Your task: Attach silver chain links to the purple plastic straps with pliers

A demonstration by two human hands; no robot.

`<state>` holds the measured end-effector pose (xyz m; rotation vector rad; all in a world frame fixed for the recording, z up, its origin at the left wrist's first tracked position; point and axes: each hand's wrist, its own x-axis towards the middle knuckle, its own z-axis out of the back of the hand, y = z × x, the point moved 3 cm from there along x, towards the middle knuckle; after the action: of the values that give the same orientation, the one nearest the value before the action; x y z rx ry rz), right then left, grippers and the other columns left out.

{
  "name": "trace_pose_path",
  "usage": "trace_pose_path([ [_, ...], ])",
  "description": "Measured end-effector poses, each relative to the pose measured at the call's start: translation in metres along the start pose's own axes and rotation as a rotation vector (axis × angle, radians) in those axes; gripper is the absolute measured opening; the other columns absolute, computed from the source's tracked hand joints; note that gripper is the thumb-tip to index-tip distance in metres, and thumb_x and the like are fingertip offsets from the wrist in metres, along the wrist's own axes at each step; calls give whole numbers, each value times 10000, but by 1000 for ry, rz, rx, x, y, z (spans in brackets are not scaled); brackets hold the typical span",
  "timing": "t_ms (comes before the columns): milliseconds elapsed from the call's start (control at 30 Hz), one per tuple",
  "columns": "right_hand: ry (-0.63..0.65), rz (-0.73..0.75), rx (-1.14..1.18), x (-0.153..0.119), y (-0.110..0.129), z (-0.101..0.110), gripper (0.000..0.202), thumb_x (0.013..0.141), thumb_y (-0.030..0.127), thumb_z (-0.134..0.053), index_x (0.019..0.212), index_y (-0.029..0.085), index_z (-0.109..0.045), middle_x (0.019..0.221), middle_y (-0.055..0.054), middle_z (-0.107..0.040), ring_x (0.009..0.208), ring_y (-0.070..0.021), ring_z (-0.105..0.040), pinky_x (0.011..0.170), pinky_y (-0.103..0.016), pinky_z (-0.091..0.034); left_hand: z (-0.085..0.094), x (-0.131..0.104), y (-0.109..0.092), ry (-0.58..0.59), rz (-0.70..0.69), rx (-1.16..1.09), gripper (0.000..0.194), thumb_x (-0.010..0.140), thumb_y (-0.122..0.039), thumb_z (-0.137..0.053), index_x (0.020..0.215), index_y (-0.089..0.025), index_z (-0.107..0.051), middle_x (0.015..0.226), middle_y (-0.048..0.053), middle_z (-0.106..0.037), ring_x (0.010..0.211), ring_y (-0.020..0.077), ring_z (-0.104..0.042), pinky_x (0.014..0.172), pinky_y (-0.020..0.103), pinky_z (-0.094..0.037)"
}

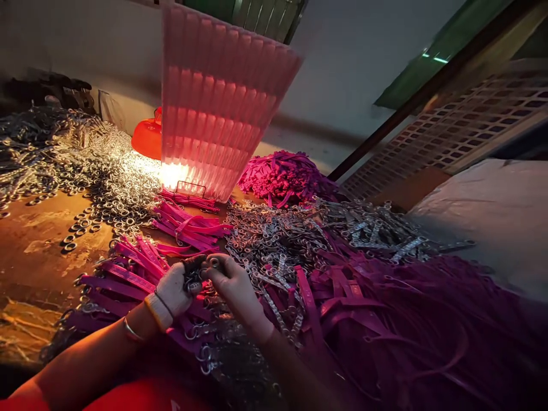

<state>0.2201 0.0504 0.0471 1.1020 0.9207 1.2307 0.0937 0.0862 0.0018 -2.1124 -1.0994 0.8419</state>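
Observation:
My left hand (170, 288), in a white work glove with dark fingertips, is closed around several small metal rings (194, 286). My right hand (236, 290) meets it fingertip to fingertip, pinching a single metal ring (214, 262) between thumb and forefinger. Whether anything else sits between the fingers is hidden. Under and beside my left hand lie bright pink straps (128, 260) with metal rings at their ends. Close to my right hand, metal chain pieces (278, 274) lie tangled over a purple strap (309, 302).
A large heap of metal rings (120, 165) covers the back left of the table (38, 228). An orange lamp (146, 138) glows behind a translucent ribbed panel (222, 97). Purple straps are piled at the back (289, 177) and right (402, 325). A white sack (488, 200) stands far right.

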Motion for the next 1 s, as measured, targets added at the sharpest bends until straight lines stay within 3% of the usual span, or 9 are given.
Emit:
trace_pose_path([
  [67, -4, -15, -1, -1, 9, 2, 244, 749, 293, -594, 955, 182, -662, 844, 2, -636, 792, -155, -564, 731, -261, -479, 0, -2, 1, 9, -65, 92, 303, 687, -79, -626, 976, -133, -700, 746, 28, -653, 533, 64, -481, 439, 156, -343],
  [167, 50, -24, -54, 2, 17, 11, 262, 732, 292, -574, 952, 177, -659, 804, 12, -617, 715, -138, -533, 674, -255, -463, -3, -4, 1, 65, -48, 209, 155, 781, -280, -635, 828, -136, -667, 566, -20, -528, 425, 62, -373, 384, 186, -267],
  [233, 90, -35, -114, 3, 21, 17, 257, 721, 296, -574, 929, 171, -657, 772, 19, -600, 684, -130, -512, 645, -249, -449, -5, -6, -1, 128, 29, 256, 261, 811, -396, -627, 733, -148, -604, 525, -30, -484, 403, 65, -361, 374, 196, -243],
  [333, 128, -47, -177, 2, 23, 23, 253, 730, 295, -569, 932, 168, -652, 763, 22, -588, 685, -130, -509, 645, -248, -446, -9, -12, -9, 223, 96, 367, 313, 807, -451, -654, 757, -151, -583, 546, -21, -522, 412, 67, -398, 384, 193, -251],
  [567, 103, 46, -218, -23, 5, 13, 338, 912, 390, -466, 1110, 166, -623, 954, -48, -682, 859, -185, -617, 787, -294, -476, -14, -22, -14, 222, -8, 438, 244, 846, -397, -623, 847, -155, -590, 611, -18, -556, 478, 80, -451, 431, 187, -310],
  [700, 9, 116, -447, -32, -3, 16, 299, 969, 359, -418, 1009, 187, -659, 914, -57, -706, 851, -190, -637, 771, -280, -446, -16, -21, -16, 261, -63, 597, 75, 787, -223, -617, 776, -156, -584, 666, -9, -567, 567, 93, -482, 499, 187, -355],
  [800, 82, 143, -604, -34, -1, 22, 238, 954, 316, -469, 891, 210, -672, 798, -27, -703, 738, -166, -634, 661, -244, -407, -17, -23, -23, 269, -96, 759, 82, 743, -188, -661, 713, -152, -594, 654, -5, -553, 591, 102, -470, 501, 189, -351],
  [933, 0, 380, -804, -41, 6, 24, 291, 949, 321, -452, 832, 183, -679, 735, -67, -684, 680, -183, -617, 643, -268, -392, -24, -26, -15, 247, 87, 491, 171, 823, -347, -645, 810, -186, -590, 569, -43, -466, 473, 88, -412, 453, 197, -348],
  [1000, -92, 387, -694, -42, 3, 26, 309, 959, 360, -441, 956, 166, -682, 819, -90, -707, 735, -200, -635, 672, -275, -423, -31, -19, -6, 235, 137, 393, 219, 826, -398, -654, 835, -190, -587, 564, -47, -465, 443, 80, -402, 446, 198, -358],
])
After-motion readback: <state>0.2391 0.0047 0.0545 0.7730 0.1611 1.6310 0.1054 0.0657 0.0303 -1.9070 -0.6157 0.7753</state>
